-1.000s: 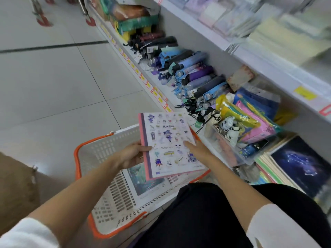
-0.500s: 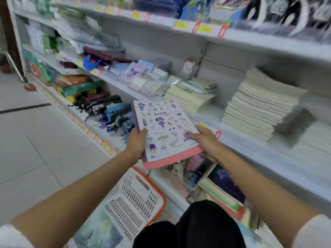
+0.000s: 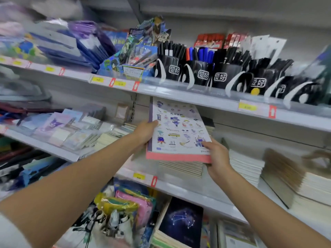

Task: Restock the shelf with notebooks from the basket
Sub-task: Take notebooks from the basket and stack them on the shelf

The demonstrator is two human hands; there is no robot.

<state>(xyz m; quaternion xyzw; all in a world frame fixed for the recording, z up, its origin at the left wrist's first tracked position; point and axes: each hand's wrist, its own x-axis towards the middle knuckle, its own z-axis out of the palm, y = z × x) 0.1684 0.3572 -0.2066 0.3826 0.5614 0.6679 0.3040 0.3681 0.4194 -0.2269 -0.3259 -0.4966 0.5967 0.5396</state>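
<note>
- Left hand (image 3: 145, 132): grips left edge of notebooks (image 3: 179, 133).
- Right hand (image 3: 217, 158): grips lower right corner, thumb on cover.
- Notebooks: held above pile (image 3: 180, 168) on shelf (image 3: 197, 191).

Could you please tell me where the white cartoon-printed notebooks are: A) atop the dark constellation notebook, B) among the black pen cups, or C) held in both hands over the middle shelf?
C: the left hand and right hand grip the white cartoon-printed notebooks above the grey middle shelf.

Glossy paper notebook cover (image 3: 179, 127), matt painted metal shelf (image 3: 188, 190), shiny black plastic pen cups (image 3: 223, 76).
</note>
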